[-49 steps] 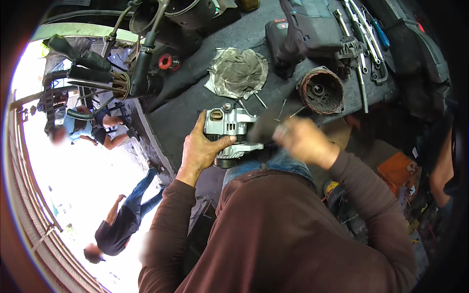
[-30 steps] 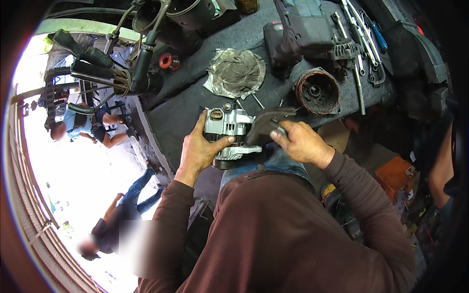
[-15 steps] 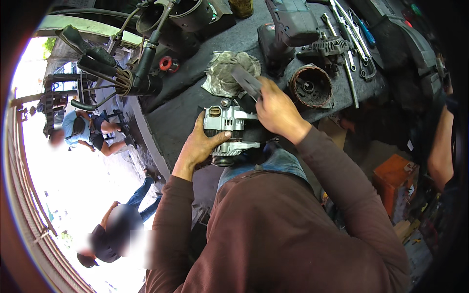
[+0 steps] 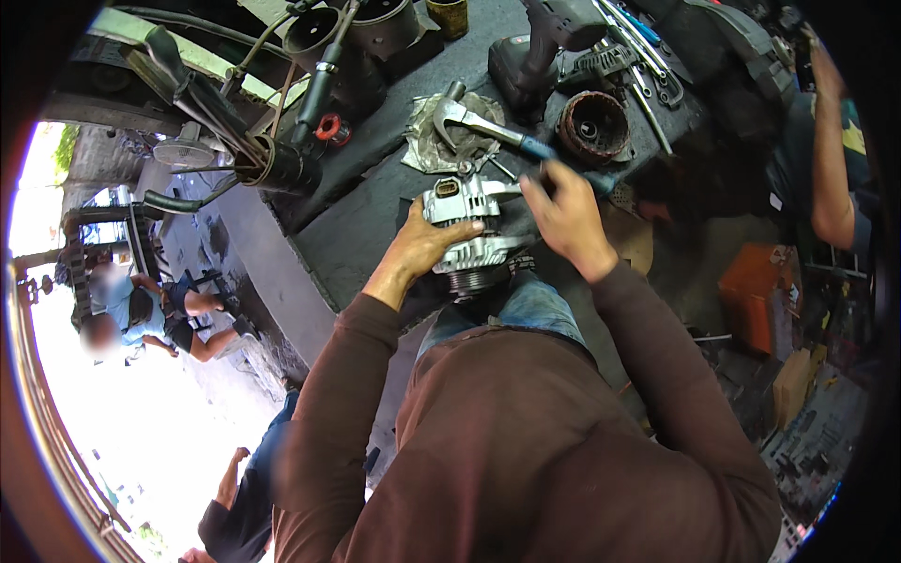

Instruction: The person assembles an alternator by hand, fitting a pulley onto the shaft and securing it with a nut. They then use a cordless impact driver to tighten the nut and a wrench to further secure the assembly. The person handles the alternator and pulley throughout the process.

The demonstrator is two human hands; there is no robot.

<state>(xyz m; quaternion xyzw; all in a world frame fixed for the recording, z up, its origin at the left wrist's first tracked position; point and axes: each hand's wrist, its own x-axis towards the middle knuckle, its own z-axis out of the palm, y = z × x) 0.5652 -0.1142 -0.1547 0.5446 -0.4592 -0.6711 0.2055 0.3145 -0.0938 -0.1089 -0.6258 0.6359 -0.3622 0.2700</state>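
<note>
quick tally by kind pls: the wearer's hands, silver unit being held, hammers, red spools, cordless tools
Left hand and right hand: 2
Held silver unit: 1
Hammer: 1
Red spool: 1
Cordless tool: 1
Total: 6

The left hand (image 4: 420, 242) grips the alternator (image 4: 490, 250) from its left side, fingers curled round and partly hidden, the left thumb (image 4: 463, 230) laid across it toward its right. The bare left wrist (image 4: 385, 283) runs nearly straight into the left forearm (image 4: 347, 352), sleeved in brown, which slants in from below left of the alternator. The right hand (image 4: 569, 216), slightly blurred, is just right of the alternator, fingers bent; its grip is unclear. The right forearm (image 4: 648, 324) slants in from below right of the alternator.
</note>
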